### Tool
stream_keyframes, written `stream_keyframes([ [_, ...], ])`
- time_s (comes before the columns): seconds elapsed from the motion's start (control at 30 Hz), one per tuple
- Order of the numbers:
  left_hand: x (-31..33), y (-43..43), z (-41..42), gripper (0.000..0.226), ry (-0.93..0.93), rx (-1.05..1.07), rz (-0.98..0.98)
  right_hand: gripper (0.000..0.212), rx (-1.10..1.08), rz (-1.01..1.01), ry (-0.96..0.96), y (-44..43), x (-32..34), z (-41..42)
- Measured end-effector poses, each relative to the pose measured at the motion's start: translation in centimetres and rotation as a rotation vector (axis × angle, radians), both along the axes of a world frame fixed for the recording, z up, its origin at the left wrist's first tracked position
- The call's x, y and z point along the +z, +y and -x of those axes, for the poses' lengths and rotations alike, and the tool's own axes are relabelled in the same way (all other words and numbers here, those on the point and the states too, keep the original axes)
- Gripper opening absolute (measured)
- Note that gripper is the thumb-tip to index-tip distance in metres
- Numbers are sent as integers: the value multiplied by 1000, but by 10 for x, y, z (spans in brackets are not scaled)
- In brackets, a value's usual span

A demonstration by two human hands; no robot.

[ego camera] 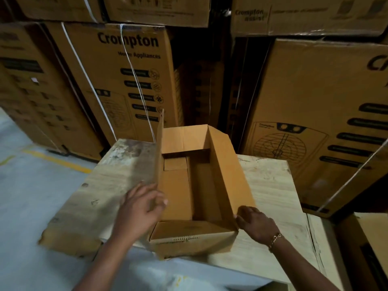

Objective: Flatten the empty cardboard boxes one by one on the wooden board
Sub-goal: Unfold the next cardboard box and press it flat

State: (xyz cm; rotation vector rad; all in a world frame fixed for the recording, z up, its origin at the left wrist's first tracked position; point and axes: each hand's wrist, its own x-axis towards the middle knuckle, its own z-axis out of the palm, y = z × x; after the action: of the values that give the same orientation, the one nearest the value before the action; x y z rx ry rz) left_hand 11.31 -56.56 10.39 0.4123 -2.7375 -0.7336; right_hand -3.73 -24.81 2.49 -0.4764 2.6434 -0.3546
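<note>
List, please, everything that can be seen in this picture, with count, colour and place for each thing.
open cardboard box: one, brown, empty, on the wooden board, centre.
wooden board: one, pale, under the box.
flat cardboard sheet: one, brown and stained, lying left of the box.
Crompton cartons: several, brown with black print, stacked behind the board.
straps: several, white, around the cartons.
floor: grey, at left.
yellow line: one, on the floor.
another carton: one, brown, lower right edge, partly cut off.
bracelet: one, gold-coloured, on the right wrist.
left hand: grips the box's left wall.
right hand: holds the box's near right corner.
</note>
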Motion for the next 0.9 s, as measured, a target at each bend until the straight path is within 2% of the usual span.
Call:
stream_keyframes([
  [0.07, 2, -27, -19, 42, 35, 179, -50, 51, 36, 19, 43, 0, 3, 6],
  [0.1, -3, -42, -27, 48, -36, 266, -2, 53, 55, 25, 45, -2, 3, 8],
  [0.2, -34, -68, -43, 57, -454, 456, 115, 63, 118, 29, 48, -10, 2, 14],
  [0.23, -48, -72, -46, 66, -560, 446, 120, 68, 148, 29, 58, -13, 1, 17],
  [0.3, -74, -66, -42, 93, -637, 299, 15, 76, 221, -19, 111, -23, 0, 18],
  [0.37, -92, -50, -28, 100, -610, 259, -285, 73, 326, -132, 189, -36, 2, 14],
  [0.43, -105, -30, -14, 95, -558, 252, -476, 61, 475, -210, 220, -51, 1, 11],
  [0.5, -113, -13, -10, 82, -508, 262, -558, 59, 557, -276, 158, -69, -4, 6],
  [0.6, -117, -3, -13, 59, -421, 332, -658, 65, 506, -322, -24, -101, -11, 5],
  [0.7, -114, -6, -17, 67, -381, 307, -710, 77, 344, -271, -339, -123, -18, 12],
  [0.77, -111, -8, -22, 75, -358, 321, -766, 98, 290, -230, -475, -130, -26, 21],
  [0.83, -106, -12, -24, 72, -316, 376, -817, 119, 336, -195, -475, -134, -26, 35],
  [0.87, -104, -15, -26, 68, -284, 417, -843, 118, 339, -182, -435, -136, -11, 39],
  [0.9, -100, -18, -26, 63, -245, 451, -869, 107, 342, -164, -354, -136, 15, 39],
])
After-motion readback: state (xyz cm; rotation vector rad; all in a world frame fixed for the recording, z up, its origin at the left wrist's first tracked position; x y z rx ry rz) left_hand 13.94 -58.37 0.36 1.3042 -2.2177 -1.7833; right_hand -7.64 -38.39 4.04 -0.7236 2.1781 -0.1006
